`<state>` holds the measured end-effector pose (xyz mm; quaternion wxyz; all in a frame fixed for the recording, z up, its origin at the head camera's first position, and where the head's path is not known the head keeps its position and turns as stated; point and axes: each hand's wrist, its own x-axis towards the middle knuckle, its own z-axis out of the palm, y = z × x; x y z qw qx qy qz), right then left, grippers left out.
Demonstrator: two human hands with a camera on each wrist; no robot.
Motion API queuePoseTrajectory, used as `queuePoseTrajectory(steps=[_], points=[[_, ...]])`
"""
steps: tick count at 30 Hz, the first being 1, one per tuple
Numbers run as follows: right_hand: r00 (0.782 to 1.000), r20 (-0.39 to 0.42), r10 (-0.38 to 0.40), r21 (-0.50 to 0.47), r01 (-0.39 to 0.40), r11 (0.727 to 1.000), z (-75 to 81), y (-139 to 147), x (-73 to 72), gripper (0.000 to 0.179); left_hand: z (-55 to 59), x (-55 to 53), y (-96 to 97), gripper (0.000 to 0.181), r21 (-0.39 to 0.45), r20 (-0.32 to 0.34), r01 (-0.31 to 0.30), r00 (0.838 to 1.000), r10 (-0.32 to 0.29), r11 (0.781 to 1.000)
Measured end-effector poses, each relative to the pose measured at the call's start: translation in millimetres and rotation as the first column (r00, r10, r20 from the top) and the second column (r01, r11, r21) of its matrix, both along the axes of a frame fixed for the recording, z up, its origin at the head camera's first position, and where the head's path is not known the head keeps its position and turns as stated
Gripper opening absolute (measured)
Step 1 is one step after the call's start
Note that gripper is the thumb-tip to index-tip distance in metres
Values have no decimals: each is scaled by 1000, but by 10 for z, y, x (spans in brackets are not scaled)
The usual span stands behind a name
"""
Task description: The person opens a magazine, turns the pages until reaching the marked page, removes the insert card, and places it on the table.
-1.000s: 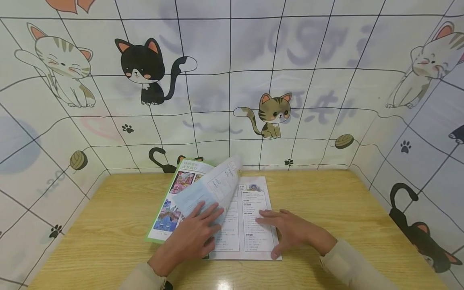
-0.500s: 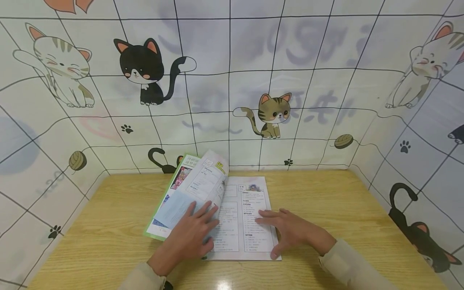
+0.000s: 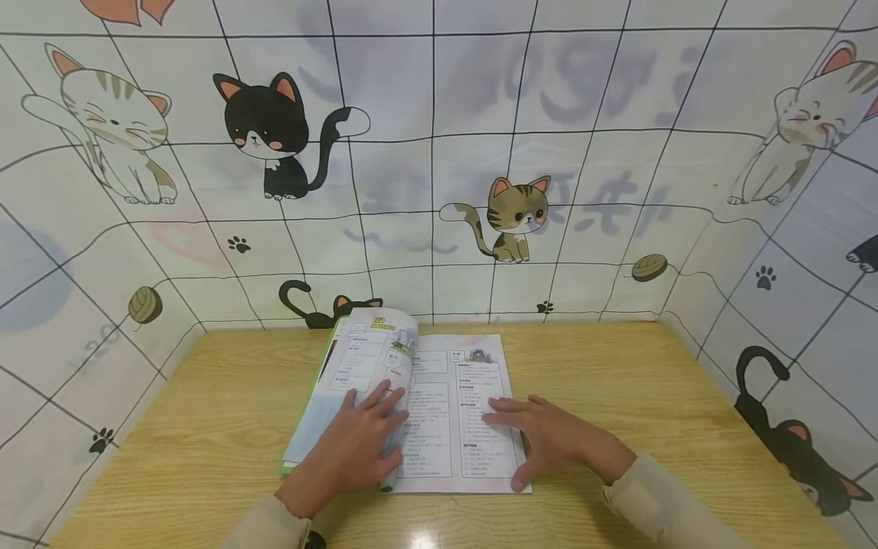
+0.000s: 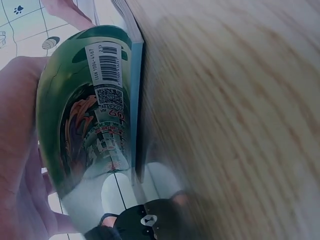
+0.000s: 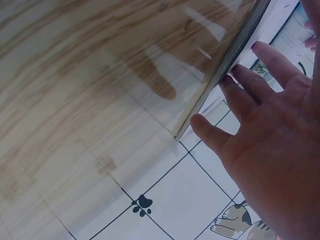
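An open magazine point(image 3: 430, 427) lies on the table, its right page flat and its left side curving up near the spine. My left hand point(image 3: 357, 450) rests on the left page point(image 3: 318, 415), fingers extended and slightly spread. On the right page's outer edge lies my right hand point(image 3: 552, 438), its fingers straight and thumb near the lower corner. In the left wrist view, the green cover point(image 4: 50, 115) with a barcode bulges beside my left hand point(image 4: 17, 125). The right wrist view shows my right hand point(image 5: 280, 130) at the edge of the pages point(image 5: 220, 75).
The wooden table point(image 3: 631, 381) extends on both sides of the magazine. A white gridded wall covering point(image 3: 391, 191) with cartoon cats stands behind it and along both sides.
The turning page has swung left and come down over the left side, covering most of the colourful pictures. My left hand has shifted slightly left; my right hand stays in place.
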<state>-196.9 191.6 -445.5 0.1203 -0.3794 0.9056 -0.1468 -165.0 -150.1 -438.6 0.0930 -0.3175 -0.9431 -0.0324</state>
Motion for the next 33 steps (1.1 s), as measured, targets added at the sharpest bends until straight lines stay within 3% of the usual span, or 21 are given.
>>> queuePoseTrajectory(steps=[8, 16, 24, 28, 33], points=[[1000, 9, 1, -2, -1, 1000, 0, -2, -1, 103, -48, -2, -18, 45, 26, 41, -51, 998, 50, 998], [1000, 12, -6, -10, 7, 1000, 17, -4, -4, 97, -89, -2, -23, 46, 86, 81, -63, 995, 56, 994], [1000, -28, 11, -23, -11, 1000, 0, 3, -15, 94, -74, 19, 6, 49, 82, 88, -78, 994, 71, 994], [999, -40, 14, -30, -15, 999, 9, -9, -17, 92, -73, 20, 25, 57, 80, 107, -90, 991, 82, 993], [1000, -20, -12, -29, 11, 1000, 36, -34, -13, 89, -68, 32, 72, 80, 62, 140, -123, 984, 114, 990]])
